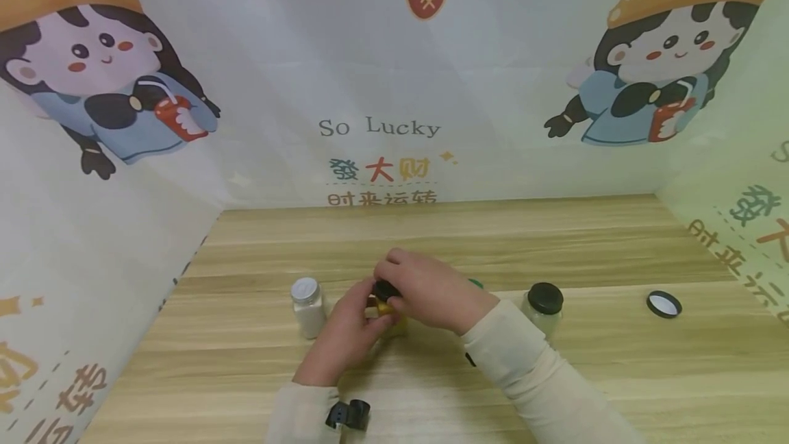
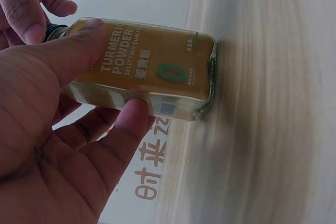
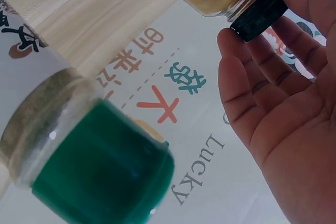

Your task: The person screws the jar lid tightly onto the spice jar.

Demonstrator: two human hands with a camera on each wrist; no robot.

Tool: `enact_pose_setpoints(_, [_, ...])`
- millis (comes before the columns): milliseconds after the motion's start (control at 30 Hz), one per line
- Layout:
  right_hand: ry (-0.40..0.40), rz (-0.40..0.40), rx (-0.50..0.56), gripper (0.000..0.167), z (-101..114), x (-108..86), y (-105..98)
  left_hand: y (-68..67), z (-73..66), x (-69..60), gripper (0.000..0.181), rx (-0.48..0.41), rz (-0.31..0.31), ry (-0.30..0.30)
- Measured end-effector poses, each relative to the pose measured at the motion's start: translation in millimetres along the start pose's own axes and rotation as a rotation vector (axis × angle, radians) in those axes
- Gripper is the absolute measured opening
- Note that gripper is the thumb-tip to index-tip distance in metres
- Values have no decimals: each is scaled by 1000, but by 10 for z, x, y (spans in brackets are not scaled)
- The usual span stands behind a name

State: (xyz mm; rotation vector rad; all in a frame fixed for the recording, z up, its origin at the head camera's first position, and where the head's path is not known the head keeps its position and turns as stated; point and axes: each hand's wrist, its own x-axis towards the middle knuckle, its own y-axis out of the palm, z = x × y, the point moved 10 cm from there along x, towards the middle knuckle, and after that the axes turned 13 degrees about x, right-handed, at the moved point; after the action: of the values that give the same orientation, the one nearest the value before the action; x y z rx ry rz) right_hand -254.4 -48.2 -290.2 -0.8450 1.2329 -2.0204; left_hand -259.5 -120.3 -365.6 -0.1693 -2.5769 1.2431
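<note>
A square glass jar of turmeric powder (image 2: 157, 59), yellow-orange with white lettering, is held upright by my left hand (image 1: 350, 333), thumb on one face and fingers at the side. My right hand (image 1: 434, 293) grips the jar's black lid (image 3: 260, 14) from above, thumb and fingertips around its rim. The lid sits on the jar's neck; how tightly cannot be told. In the left wrist view the jar's base is at the wooden tabletop, and whether it touches is unclear.
Left of my hands stands a white-lidded jar of pale powder (image 1: 309, 317). A green-lidded jar (image 3: 105, 161) is mostly hidden behind my right hand in the head view. Farther right are a black-lidded jar (image 1: 544, 310) and a loose black lid (image 1: 664, 305), white inside facing up.
</note>
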Motion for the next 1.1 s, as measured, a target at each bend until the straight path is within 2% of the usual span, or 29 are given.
enact_pose_setpoints(267, [-21, 24, 17, 21, 36, 17, 15, -8, 10, 0, 40, -22, -4, -1])
enact_pose_setpoints(633, [14, 53, 44, 24, 3, 18, 45, -2, 2, -2, 38, -18, 4, 2])
enact_pose_setpoints(933, [64, 22, 89, 14, -44, 16, 29, -24, -11, 4, 37, -21, -13, 22])
enact_pose_setpoints(1100, [68, 17, 56, 13, -52, 30, 30, -32, -17, 1, 34, -16, -12, 17])
